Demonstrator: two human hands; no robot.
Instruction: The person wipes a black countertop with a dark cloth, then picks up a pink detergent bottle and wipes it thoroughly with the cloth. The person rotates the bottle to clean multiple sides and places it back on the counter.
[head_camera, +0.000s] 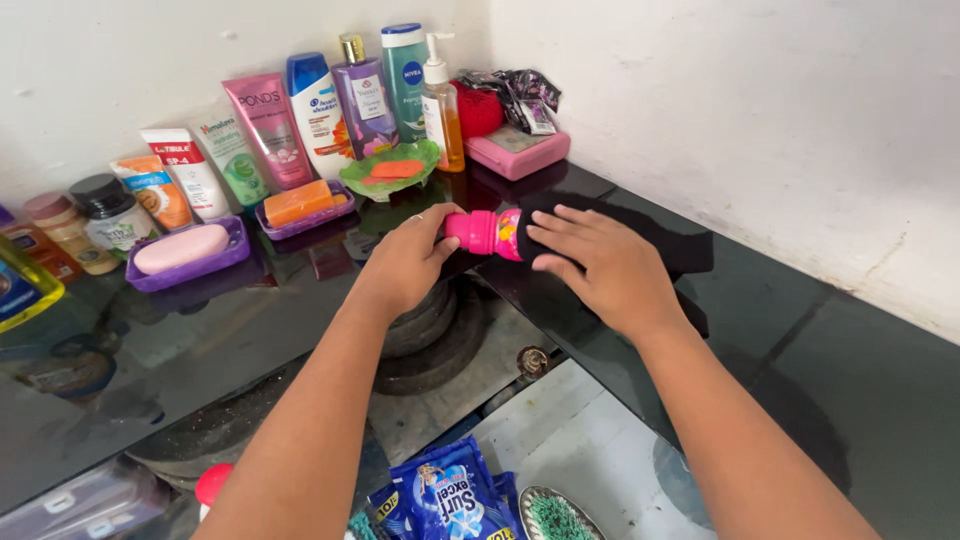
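My left hand (405, 262) grips the capped end of a bright pink bottle (484, 232) that lies sideways on a dark glossy shelf (830, 390). My right hand (598, 265) lies flat on a black cloth (668, 243) that covers the bottle's other end. A ring shows on a finger of the left hand. How much of the bottle the cloth hides I cannot tell.
Along the back wall stand tubes and bottles (318, 115), a pump bottle of orange liquid (443, 110), soap bars in two purple dishes (188, 252) and a green leaf dish (400, 168), a pink box (517, 150) and small jars (110, 212). Blue sachets (450, 495) lie below the shelf.
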